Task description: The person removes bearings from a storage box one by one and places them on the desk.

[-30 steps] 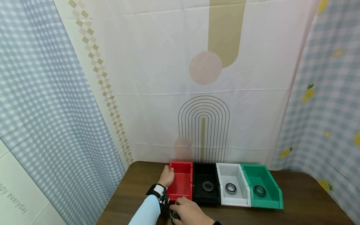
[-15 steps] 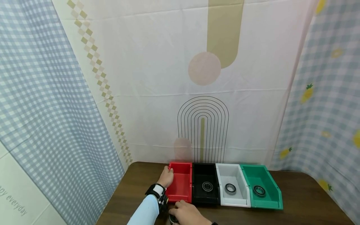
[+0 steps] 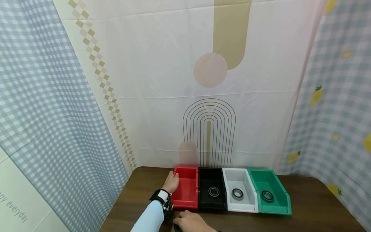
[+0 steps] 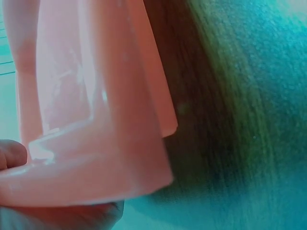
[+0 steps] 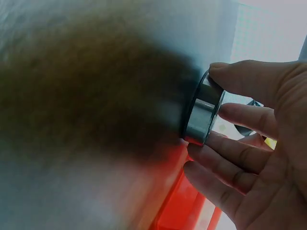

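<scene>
My left hand grips the left wall of a red plastic bin, its thumb hooked over the rim. In the left wrist view the bin's wall fills much of the picture, with fingers beneath its edge. Just in front of that bin, low in the head view, my right hand pinches a steel ball bearing between thumb and fingertips. The bearing is at the tabletop, flat side down; whether it touches the wood cannot be told. In the head view only a dark bit of it shows beside the fingers.
Right of the red bin stand a black bin, a white bin and a green bin, side by side. Each of these three holds one bearing. They stand on a brown wooden table, with a patterned cloth hanging behind.
My right hand has moved slightly down and left, toward the near side, with the bearing in its fingers. The left hand stays on the red bin.
</scene>
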{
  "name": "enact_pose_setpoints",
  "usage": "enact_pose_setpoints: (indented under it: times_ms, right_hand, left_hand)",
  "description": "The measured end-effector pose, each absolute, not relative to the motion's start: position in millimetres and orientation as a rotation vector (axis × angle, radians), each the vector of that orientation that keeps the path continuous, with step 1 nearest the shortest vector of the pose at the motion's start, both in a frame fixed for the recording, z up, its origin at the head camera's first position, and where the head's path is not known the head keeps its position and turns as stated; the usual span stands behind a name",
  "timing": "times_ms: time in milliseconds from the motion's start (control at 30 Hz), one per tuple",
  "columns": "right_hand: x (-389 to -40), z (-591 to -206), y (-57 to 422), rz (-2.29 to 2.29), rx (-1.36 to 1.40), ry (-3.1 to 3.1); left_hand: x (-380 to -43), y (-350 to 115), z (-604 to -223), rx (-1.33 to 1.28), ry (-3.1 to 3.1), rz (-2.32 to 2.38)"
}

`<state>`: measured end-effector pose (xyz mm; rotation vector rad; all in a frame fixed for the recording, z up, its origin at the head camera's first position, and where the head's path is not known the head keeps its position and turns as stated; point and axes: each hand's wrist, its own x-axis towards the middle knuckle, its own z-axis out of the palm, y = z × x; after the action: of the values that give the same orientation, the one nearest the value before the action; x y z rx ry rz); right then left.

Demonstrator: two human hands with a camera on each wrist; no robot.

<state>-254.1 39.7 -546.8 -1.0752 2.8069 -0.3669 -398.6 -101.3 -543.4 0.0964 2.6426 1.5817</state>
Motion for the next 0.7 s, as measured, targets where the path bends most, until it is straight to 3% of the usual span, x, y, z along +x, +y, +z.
enact_pose_setpoints:
  times_ms: [367,700]
  right_hand:
    - [-288.7,-625.2,37.8,-0.316,-1.244,2.827]
    - [-283.5,-631.5,30.2,-0.323,-1.207,2.832]
  left_hand:
    - [-398.4,-100.2,-545.2,0.105,2.637,1.607]
    - [-396.5,-104.1,-546.1,0.105,2.649,1.598]
